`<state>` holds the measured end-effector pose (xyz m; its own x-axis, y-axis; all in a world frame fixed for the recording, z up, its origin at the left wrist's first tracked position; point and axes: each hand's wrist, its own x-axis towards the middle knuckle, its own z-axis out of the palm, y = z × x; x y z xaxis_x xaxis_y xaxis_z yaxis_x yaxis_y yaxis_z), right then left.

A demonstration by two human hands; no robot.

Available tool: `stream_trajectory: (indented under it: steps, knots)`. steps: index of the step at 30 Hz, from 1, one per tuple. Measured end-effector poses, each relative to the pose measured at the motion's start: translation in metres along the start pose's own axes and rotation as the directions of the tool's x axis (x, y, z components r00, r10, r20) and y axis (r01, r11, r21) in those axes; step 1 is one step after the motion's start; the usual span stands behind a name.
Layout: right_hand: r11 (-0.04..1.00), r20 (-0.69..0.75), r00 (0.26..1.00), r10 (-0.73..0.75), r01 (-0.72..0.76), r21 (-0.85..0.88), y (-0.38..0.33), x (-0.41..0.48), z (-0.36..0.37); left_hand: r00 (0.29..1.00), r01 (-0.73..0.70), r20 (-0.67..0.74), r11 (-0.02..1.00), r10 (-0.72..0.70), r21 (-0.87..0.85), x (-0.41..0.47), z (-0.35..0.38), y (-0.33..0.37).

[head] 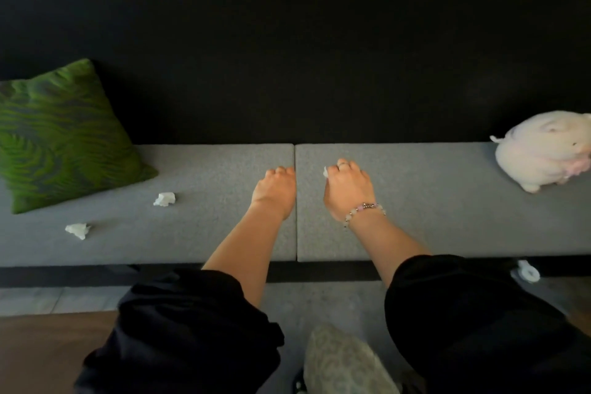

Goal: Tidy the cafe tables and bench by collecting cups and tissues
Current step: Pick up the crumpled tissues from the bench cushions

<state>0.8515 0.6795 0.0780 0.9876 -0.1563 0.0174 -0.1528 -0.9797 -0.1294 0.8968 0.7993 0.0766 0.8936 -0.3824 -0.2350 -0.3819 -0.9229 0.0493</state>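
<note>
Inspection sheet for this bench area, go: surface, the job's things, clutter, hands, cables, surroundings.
Surface: grey bench seat, two cushions meeting at a seam.
Job's things: far tissue and near tissue, both crumpled, on the left cushion; held tissue in the right hand; no cups seen.
Clutter: green pillow at the left, white plush toy at the right.
Hands: right hand grips the held tissue; left hand curled beside the seam, contents hidden.
Cables: nothing seen.
Surroundings: black backrest, grey floor, unclear white object under the bench.
</note>
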Motion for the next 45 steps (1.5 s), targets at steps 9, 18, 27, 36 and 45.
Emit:
stream_trajectory:
  steps: [9, 18, 27, 36, 45]
  knots:
    - [0.999, 0.032, 0.999, 0.031, -0.031, -0.011, 0.014, -0.002, 0.018, 0.998, -0.061, 0.031, 0.998, 0.060, 0.020, 0.009, 0.018, 0.019]
    - [1.000, 0.086, 0.996, 0.005, -0.006, 0.018, 0.021, 0.024, 0.035, 0.998, -0.017, 0.067, 0.997, 0.012, 0.072, 0.036, 0.020, 0.020]
    - [1.000, 0.184, 0.983, 0.006, -0.011, 0.029, 0.037, 0.059, 0.048, 0.994, 0.007, 0.111, 0.998, -0.015, 0.066, 0.068, 0.020, 0.028]
    - [0.998, 0.192, 0.980, -0.055, 0.049, 0.034, 0.028, 0.029, 0.056, 0.993, 0.038, 0.109, 0.997, -0.045, 0.067, 0.033, 0.040, 0.023]
    - [0.999, 0.190, 0.981, -0.041, 0.043, -0.008, 0.013, -0.109, 0.060, 0.996, 0.005, 0.085, 0.998, -0.010, 0.064, -0.091, 0.071, 0.037]
